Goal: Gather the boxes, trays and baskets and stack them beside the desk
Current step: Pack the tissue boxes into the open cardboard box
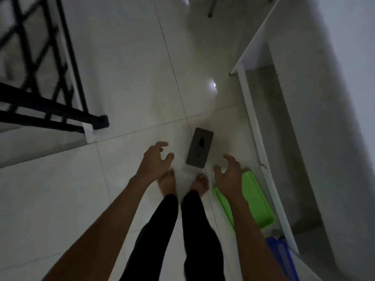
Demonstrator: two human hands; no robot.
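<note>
You stand barefoot on a shiny white tile floor (125, 78). A black metal frame (50, 110) with crossed bars sits at your far left, well apart from your arms. On your right runs a white desk (251, 110), its edge going from top to bottom of the view.

A dark grey box (199, 148) with an oval hole in its top lies flat on the floor just past your toes. It sits between your two hands. Your left hand (155, 161) is to its left, fingers spread wide, holding nothing. Your right hand (229, 175) is to its right, fingers curled open, also holding nothing. Neither hand touches the box.

A green tray (255, 201) lies on the floor beside the desk, partly hidden under your right arm. Something blue (282, 254) shows near the bottom edge. It is cut off and hard to make out. The room is dim and the far parts look blurry.
</note>
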